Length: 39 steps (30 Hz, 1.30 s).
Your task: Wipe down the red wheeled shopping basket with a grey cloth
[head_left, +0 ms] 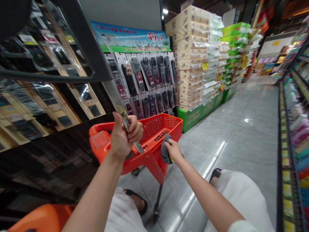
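Note:
My left hand [125, 132] is closed around a narrow, shiny flat strip [116, 96], with the thumb up along one side and the fingers wrapped round the other. The strip slants from under a dark frame at the upper left down past my palm, and its lower end lies over the cart's near rim. In my right hand [173, 149] is a bunched grey cloth [165, 149] with a bit of yellow at its lower edge. That hand is just beside the outer side of a red plastic shopping cart [169, 120], whose basket shows nothing large inside.
Belts [137, 75] on cards hang behind the cart under a blue sign [132, 38]. Beige boxes [190, 58] are stacked on green ones to the right. A goods shelf [293, 145] lines the right edge. A dark frame [94, 42] juts in at upper left; an orange object [45, 216] stands lower left.

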Tool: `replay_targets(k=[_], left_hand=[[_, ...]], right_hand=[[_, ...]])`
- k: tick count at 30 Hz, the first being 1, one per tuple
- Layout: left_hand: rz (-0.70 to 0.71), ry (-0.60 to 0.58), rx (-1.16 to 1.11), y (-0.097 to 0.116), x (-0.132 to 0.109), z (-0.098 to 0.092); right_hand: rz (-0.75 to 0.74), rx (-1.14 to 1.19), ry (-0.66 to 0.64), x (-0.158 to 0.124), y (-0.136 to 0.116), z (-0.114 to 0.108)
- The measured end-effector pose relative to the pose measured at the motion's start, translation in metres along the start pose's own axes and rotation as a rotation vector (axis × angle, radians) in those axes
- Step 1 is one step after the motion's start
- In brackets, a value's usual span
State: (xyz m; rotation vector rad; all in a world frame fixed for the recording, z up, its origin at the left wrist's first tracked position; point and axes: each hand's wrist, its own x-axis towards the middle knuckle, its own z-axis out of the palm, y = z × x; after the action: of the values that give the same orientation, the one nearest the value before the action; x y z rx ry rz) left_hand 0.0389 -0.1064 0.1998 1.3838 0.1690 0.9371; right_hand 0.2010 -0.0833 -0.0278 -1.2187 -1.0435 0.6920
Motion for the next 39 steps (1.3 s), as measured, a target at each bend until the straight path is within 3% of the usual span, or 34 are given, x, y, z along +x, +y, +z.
replay_targets(k=[4,9,12,15,18,21,25,31,36,39], left_hand=[[0.007,-0.01,-0.006,0.0,-0.001,-0.001],[0.006,-0.026,-0.002,0.004,-0.009,-0.002],[0.0,-0.028,0.006,0.007,-0.015,0.0],[-0.01,-0.025,0.013,0.009,-0.019,0.0],[-0.019,-0.02,0.023,0.011,-0.02,0.0],[-0.022,-0.026,0.017,0.01,-0.017,0.0],[-0.022,-0.076,-0.018,0.005,-0.01,-0.003],[-0.029,-0.111,-0.042,0.001,0.0,-0.006],[-0.042,-0.106,-0.037,0.0,0.003,-0.005],[-0.035,-0.105,-0.031,-0.001,0.002,-0.003]], right_hand=[[-0.045,0.001,-0.07,-0.043,-0.043,0.024],[-0.149,-0.104,-0.175,-0.083,-0.073,0.03],[-0.276,-0.258,-0.177,-0.085,-0.061,0.021],[-0.302,-0.447,-0.107,-0.068,-0.028,0.004],[-0.15,-0.544,0.028,-0.041,0.005,-0.019],[0.05,-0.603,0.176,-0.018,0.022,-0.037],[0.161,-0.686,0.213,-0.002,0.02,-0.034],[0.016,-0.531,0.364,-0.019,0.012,0.0],[-0.163,-0.4,0.151,-0.041,0.013,-0.002],[-0.081,-0.374,0.243,-0.033,0.014,-0.01]])
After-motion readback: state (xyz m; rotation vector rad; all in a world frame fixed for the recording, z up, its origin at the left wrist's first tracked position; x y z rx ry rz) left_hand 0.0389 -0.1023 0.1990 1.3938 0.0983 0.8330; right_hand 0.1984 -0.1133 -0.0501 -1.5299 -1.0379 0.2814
